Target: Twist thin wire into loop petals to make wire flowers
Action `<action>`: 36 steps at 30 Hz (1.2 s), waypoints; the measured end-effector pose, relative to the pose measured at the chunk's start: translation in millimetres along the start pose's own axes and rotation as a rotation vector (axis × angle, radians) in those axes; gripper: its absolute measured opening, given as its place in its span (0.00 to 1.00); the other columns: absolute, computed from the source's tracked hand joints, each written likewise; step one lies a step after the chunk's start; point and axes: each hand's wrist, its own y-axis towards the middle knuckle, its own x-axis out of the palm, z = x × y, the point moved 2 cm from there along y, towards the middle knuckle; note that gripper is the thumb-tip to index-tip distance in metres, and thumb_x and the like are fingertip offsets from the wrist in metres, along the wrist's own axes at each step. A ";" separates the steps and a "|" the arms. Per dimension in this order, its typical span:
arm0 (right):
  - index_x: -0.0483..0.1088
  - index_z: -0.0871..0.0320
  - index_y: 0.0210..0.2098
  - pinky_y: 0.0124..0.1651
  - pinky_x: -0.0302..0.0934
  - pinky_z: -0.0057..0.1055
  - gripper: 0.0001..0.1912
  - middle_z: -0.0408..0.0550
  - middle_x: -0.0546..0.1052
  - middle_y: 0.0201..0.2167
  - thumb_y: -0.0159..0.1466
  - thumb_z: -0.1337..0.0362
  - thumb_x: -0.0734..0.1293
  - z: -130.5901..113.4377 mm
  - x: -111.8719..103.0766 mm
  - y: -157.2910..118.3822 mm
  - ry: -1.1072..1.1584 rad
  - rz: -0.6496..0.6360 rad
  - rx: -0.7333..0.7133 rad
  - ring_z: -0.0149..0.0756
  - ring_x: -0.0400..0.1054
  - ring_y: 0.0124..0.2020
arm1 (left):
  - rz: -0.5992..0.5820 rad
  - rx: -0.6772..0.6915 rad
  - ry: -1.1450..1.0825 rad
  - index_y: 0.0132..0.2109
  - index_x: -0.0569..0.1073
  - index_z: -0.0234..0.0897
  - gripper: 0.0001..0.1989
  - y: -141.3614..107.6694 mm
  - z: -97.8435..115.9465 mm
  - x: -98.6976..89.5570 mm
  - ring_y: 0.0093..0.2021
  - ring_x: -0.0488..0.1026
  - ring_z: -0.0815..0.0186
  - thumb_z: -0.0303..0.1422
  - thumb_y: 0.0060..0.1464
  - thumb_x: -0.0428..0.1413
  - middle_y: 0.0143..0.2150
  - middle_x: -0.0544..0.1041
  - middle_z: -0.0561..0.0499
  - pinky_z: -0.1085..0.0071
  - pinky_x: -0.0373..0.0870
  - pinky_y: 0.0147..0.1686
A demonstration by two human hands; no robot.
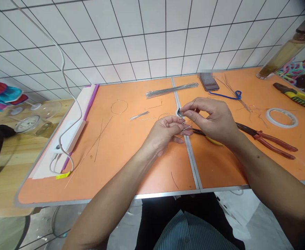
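Near the middle of the orange table, my left hand (165, 132) pinches a thin bent wire piece (185, 122) with loops that stick out past the fingertips. My right hand (214, 116) is closed on the upper end of the same wire, thumb against forefinger. A tool with a yellow handle (214, 140) lies partly hidden under my right hand. Pliers with red handles (276, 140) rest just right of that wrist. Behind my hands lies a bundle of straight metal wires (171, 91). A smaller bundle of short wires (138, 116) is left of my left hand.
A wire ring (119, 107) and long loose wires (90, 149) lie on the left. At the right are a tape roll (269, 118), a yellow-black tool (295, 95), a blue twisted cord (226, 96), a phone (209, 82) and a glass bottle (282, 53). A power strip (71, 137) stands left.
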 end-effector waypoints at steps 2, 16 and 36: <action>0.86 0.45 0.43 0.49 0.75 0.42 0.07 0.44 0.87 0.41 0.72 0.58 0.73 0.9 -0.5 0.1 -0.009 0.011 -0.005 0.45 0.81 0.43 | 0.005 0.010 -0.001 0.43 0.77 0.36 0.07 -0.7 0.3 1.2 0.42 0.88 0.60 0.27 0.59 0.67 0.44 0.88 0.43 0.74 0.77 0.30; 0.86 0.46 0.42 0.49 0.74 0.42 0.06 0.43 0.88 0.40 0.72 0.59 0.73 4.4 -17.8 3.9 -0.058 -0.003 -0.010 0.45 0.82 0.43 | 0.391 0.533 0.477 0.43 0.82 0.42 0.06 -8.6 18.1 -7.5 0.48 0.77 0.60 0.26 0.61 0.65 0.47 0.83 0.49 0.67 0.71 0.47; 0.86 0.50 0.41 0.52 0.76 0.42 0.08 0.46 0.86 0.37 0.70 0.54 0.79 15.1 -24.5 4.1 0.323 -0.029 0.019 0.43 0.83 0.42 | 0.190 0.283 0.279 0.56 0.76 0.41 0.19 4.3 5.9 -16.4 0.60 0.78 0.60 0.36 0.60 0.68 0.66 0.78 0.43 0.63 0.73 0.59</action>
